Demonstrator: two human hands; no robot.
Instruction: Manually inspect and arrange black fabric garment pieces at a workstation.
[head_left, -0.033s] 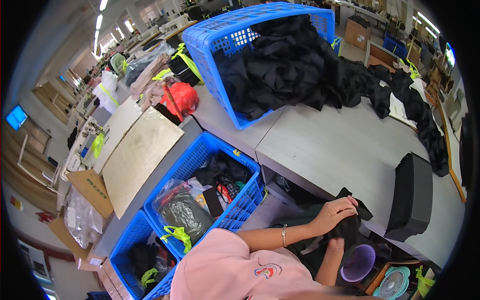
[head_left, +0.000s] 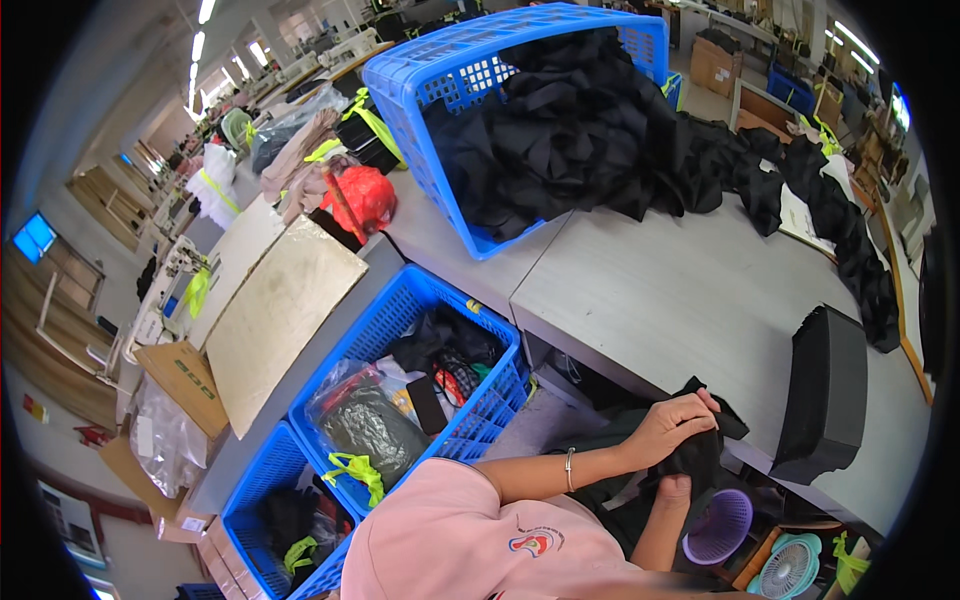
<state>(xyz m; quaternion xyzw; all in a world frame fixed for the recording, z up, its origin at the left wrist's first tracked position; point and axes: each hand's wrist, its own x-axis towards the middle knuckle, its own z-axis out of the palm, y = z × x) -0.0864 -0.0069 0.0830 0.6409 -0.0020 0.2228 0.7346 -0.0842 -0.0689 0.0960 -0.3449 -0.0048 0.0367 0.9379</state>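
Just off the near edge of the grey table, my left hand (head_left: 677, 425) is closed on a piece of black fabric (head_left: 697, 458), its fingers bent over the top. One corner of the fabric sticks out past the fingertips toward the table. Below it is my right hand (head_left: 674, 488), partly covered by the same fabric; its fingers are hidden. Dark cloth hangs under my left forearm. To the right, a neat stack of black fabric pieces (head_left: 822, 395) stands on the table's near edge.
A tipped blue basket (head_left: 420, 150) spills black fabric strips (head_left: 590, 130) across the grey table (head_left: 650, 280). Left of me, another blue basket (head_left: 480, 425) holds bagged goods and a phone (head_left: 427, 405). A purple bin (head_left: 718, 527) and a small teal fan (head_left: 788, 567) sit below the table.
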